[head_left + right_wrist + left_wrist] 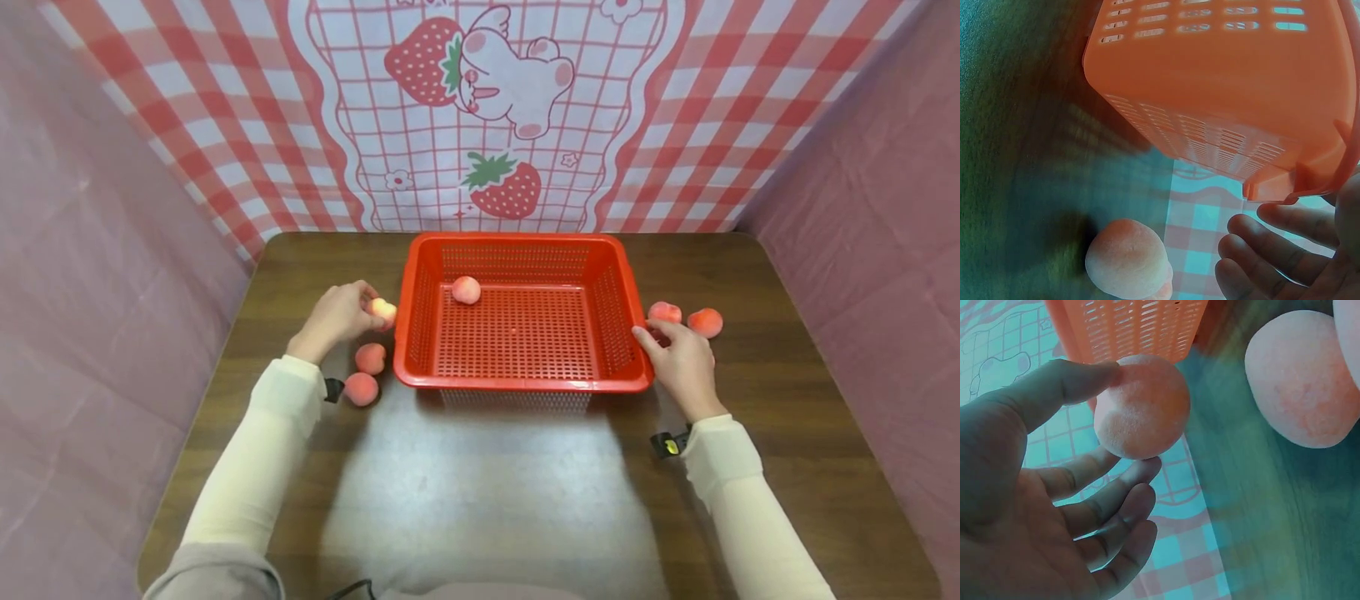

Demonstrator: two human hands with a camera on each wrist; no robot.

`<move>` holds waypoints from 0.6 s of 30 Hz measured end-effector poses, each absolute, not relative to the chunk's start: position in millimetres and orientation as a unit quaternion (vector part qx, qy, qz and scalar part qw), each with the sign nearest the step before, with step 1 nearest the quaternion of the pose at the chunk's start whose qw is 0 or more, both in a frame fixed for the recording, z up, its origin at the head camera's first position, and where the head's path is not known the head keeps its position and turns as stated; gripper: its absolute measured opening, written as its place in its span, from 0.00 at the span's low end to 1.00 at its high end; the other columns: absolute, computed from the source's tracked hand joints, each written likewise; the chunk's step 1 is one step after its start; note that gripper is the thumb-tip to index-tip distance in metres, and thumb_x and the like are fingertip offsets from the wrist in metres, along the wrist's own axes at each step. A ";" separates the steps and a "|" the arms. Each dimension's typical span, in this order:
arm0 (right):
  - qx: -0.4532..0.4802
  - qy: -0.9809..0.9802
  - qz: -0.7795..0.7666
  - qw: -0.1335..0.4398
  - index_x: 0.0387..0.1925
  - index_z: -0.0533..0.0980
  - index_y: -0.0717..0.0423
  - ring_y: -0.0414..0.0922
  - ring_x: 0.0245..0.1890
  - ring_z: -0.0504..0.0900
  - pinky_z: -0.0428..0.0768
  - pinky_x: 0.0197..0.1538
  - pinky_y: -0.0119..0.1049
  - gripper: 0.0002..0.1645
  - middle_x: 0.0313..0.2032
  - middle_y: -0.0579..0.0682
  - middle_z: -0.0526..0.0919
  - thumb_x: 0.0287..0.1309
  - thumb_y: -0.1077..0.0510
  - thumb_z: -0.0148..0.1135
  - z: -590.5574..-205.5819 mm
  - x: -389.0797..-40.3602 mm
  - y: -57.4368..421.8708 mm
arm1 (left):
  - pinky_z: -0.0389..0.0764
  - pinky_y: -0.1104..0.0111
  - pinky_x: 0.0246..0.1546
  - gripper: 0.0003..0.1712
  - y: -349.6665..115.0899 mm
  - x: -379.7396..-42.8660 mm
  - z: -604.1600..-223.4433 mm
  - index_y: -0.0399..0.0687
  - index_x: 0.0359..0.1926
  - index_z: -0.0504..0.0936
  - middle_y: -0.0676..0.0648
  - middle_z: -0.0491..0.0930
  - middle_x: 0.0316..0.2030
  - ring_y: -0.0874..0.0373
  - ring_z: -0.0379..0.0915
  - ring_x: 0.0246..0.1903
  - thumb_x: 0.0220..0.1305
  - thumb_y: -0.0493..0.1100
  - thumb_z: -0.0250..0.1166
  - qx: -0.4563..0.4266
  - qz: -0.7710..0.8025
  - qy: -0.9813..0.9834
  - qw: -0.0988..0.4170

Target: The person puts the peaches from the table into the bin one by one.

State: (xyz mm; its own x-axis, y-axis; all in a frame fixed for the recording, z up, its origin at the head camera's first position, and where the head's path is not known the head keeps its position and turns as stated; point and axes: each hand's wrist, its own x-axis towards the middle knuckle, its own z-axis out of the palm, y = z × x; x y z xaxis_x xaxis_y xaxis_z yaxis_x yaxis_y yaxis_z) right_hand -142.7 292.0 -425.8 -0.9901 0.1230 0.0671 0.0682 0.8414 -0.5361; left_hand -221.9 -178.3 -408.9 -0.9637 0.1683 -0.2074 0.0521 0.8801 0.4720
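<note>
My left hand (pixel 337 318) pinches a peach (pixel 1144 406) between thumb and fingertips, just outside the left wall of a red plastic basket (pixel 513 384). Two more peaches lie on the table below that hand, an upper one (pixel 371 358) and a lower one (pixel 362 389). Inside the basket, one peach (pixel 466 290) rests toward the back left. At the basket's right side, my right hand (pixel 681 362) grips the rim, thumb on top and fingers outside under the edge. Just beyond it lie a peach (pixel 664 312) and another peach (pixel 705 322), partly behind the hand.
The basket stands on a brown wooden table (pixel 787 467). Behind it hangs a red-and-white checked cloth (pixel 247 108) with strawberry prints, and pink cloth (pixel 97 275) closes off both sides. A dark cable (pixel 352 588) shows at the front edge.
</note>
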 end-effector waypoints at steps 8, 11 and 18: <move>-0.045 -0.957 0.279 0.065 0.57 0.77 0.62 0.55 0.37 0.79 0.80 0.43 0.52 0.27 0.42 0.63 0.84 0.66 0.46 0.58 -426.0 -142.9 291.7 | 0.75 0.53 0.48 0.28 -181.2 -222.7 -403.5 0.38 0.52 0.75 0.37 0.81 0.44 0.44 0.74 0.45 0.55 0.49 0.69 0.047 0.251 0.962 0.098; -0.045 -0.957 0.279 0.062 0.57 0.77 0.62 0.55 0.38 0.79 0.80 0.44 0.53 0.27 0.43 0.63 0.84 0.67 0.46 0.57 -426.3 -143.0 291.4 | 0.75 0.52 0.49 0.28 -183.2 -222.8 -401.2 0.38 0.52 0.75 0.37 0.81 0.45 0.43 0.74 0.46 0.54 0.50 0.69 0.047 0.249 0.964 0.084; -0.046 -0.958 0.273 0.072 0.56 0.78 0.62 0.56 0.38 0.79 0.78 0.44 0.54 0.27 0.41 0.63 0.84 0.66 0.45 0.58 -427.0 -142.0 290.5 | 0.73 0.50 0.52 0.30 -183.3 -225.9 -391.0 0.37 0.53 0.75 0.35 0.80 0.47 0.41 0.73 0.48 0.55 0.51 0.69 0.033 0.260 0.964 0.051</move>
